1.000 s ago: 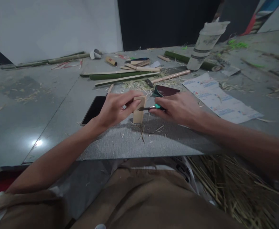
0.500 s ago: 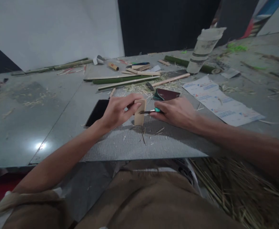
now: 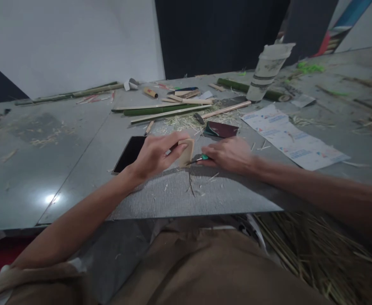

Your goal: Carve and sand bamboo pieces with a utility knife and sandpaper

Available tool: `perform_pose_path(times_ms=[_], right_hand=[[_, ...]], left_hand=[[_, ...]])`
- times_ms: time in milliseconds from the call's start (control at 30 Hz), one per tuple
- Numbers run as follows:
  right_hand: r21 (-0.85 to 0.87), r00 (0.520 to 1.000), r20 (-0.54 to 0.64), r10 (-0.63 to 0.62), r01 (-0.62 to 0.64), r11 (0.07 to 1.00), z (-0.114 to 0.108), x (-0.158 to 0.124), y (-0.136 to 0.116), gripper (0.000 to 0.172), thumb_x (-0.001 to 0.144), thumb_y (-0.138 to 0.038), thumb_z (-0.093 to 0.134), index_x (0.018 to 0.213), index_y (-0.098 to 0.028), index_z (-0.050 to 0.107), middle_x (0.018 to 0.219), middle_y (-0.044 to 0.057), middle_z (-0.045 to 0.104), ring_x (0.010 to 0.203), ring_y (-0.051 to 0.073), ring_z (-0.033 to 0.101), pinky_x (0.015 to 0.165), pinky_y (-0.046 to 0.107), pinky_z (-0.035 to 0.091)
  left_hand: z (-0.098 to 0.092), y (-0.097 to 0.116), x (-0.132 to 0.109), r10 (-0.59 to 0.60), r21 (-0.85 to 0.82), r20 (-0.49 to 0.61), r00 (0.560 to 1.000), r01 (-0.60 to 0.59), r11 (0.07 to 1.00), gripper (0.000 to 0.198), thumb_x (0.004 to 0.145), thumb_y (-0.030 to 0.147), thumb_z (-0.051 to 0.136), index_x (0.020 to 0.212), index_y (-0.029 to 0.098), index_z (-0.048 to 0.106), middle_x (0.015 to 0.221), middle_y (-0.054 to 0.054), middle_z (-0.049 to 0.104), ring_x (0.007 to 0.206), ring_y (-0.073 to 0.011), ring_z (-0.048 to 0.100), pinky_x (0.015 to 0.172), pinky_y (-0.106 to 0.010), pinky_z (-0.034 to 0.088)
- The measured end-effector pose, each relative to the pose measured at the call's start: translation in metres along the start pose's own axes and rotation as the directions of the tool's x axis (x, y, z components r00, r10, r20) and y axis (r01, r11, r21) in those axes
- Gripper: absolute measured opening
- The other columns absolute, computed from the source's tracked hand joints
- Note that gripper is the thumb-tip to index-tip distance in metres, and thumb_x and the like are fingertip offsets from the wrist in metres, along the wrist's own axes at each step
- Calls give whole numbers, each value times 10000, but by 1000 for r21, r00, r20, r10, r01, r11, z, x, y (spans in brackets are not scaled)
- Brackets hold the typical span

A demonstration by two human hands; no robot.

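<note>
My left hand [image 3: 160, 152] pinches the upper end of a pale, flat bamboo piece [image 3: 186, 154], which stands nearly upright with its lower end at the grey table [image 3: 160, 190]. Closed around the green handle of a small knife [image 3: 196, 160] is my right hand [image 3: 229, 154]. The knife's blade points left and meets the lower right edge of the bamboo piece. Thin shavings [image 3: 191, 184] lie on the table just below. Left of my left hand rests a black phone-like slab [image 3: 129, 154]. A dark red folded pouch [image 3: 221, 129] lies beyond my right hand.
Behind are a hammer [image 3: 226, 110], green bamboo strips [image 3: 165, 109], a bamboo tube [image 3: 276, 96] and a tilted-looking paper cup [image 3: 267, 74]. A printed sheet [image 3: 290, 137] lies to the right. Bamboo sticks [image 3: 303, 254] are heaped below the table's front edge.
My right hand has moved the knife downward along the bamboo piece, from about its middle to near its lower end. The left hand still holds the piece, slightly lower in view.
</note>
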State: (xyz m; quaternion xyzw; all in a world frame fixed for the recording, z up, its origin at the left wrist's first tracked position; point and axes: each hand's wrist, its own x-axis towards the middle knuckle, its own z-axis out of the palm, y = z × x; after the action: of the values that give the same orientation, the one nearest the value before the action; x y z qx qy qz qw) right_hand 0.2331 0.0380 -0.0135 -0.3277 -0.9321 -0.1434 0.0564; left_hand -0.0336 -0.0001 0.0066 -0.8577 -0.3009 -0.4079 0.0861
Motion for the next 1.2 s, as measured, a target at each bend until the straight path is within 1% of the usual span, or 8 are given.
perform_pose_path(times_ms=[300, 400, 567, 667, 800, 900, 1100, 1200], right_hand=[[23, 992, -53, 111, -110, 994, -15, 0, 10, 637, 1107, -679, 306, 994, -201, 713, 815, 98, 751, 671, 228, 610, 593, 361, 185], [32, 993, -36, 112, -111, 993, -12, 1, 10, 626, 1106, -676, 328, 995, -198, 715, 818, 95, 751, 660, 221, 602, 594, 355, 178], [24, 998, 57, 23, -24, 999, 0, 2, 7, 606, 1103, -676, 362, 959, -212, 725, 770, 83, 740, 592, 204, 565, 588, 370, 159], [23, 997, 71, 9, -10, 1000, 1, 2, 6, 570, 1109, -648, 393, 975, -210, 732, 767, 74, 740, 593, 198, 562, 591, 373, 166], [32, 999, -30, -11, 12, 999, -3, 2, 8, 612, 1133, -630, 317, 1026, -179, 716, 910, 99, 749, 744, 217, 632, 608, 369, 213], [50, 990, -132, -46, 53, 997, -4, 2, 9, 645, 1143, -618, 269, 997, -159, 698, 919, 115, 725, 799, 221, 641, 624, 360, 255], [21, 997, -2, -82, 82, 996, 1, 2, 4, 521, 1128, -585, 426, 944, -187, 706, 848, 75, 703, 701, 190, 582, 593, 374, 199], [14, 996, -8, -87, 87, 996, 5, 1, 5, 501, 1129, -575, 436, 977, -187, 715, 878, 76, 715, 718, 194, 591, 594, 377, 211]], left_hand=[[1, 0, 2, -57, -25, 14, 998, 57, 998, 190, 1058, 251, 588, 1193, 208, 715, 860, -29, 796, 614, -117, 658, 568, -216, 455], [2, 0, 4, -80, -50, 19, 997, 81, 995, 180, 1056, 245, 593, 1183, 202, 712, 797, -12, 766, 605, -121, 663, 562, -218, 443], [2, -2, 4, -81, -47, 33, 996, 83, 995, 205, 1092, 306, 548, 1185, 204, 700, 862, -24, 769, 610, -107, 649, 570, -216, 447], [3, -4, 3, -65, -35, 15, 998, 65, 997, 189, 1090, 315, 554, 1161, 214, 696, 777, 3, 731, 580, -101, 613, 551, -214, 420], [3, -4, 4, -85, -51, 22, 996, 86, 995, 159, 1078, 285, 571, 1157, 218, 691, 742, 17, 699, 583, -105, 618, 563, -223, 419], [4, -3, 4, -97, -76, 36, 995, 100, 992, 164, 1072, 261, 572, 1174, 215, 691, 765, 14, 708, 592, -105, 627, 592, -227, 440], [5, -1, 3, -109, -64, 22, 994, 110, 992, 166, 1075, 289, 567, 1158, 217, 691, 746, 14, 691, 581, -109, 629, 581, -225, 442], [4, -1, 3, -120, -90, 24, 992, 122, 988, 160, 1076, 299, 573, 1151, 214, 686, 730, 11, 678, 594, -122, 649, 583, -232, 454]])
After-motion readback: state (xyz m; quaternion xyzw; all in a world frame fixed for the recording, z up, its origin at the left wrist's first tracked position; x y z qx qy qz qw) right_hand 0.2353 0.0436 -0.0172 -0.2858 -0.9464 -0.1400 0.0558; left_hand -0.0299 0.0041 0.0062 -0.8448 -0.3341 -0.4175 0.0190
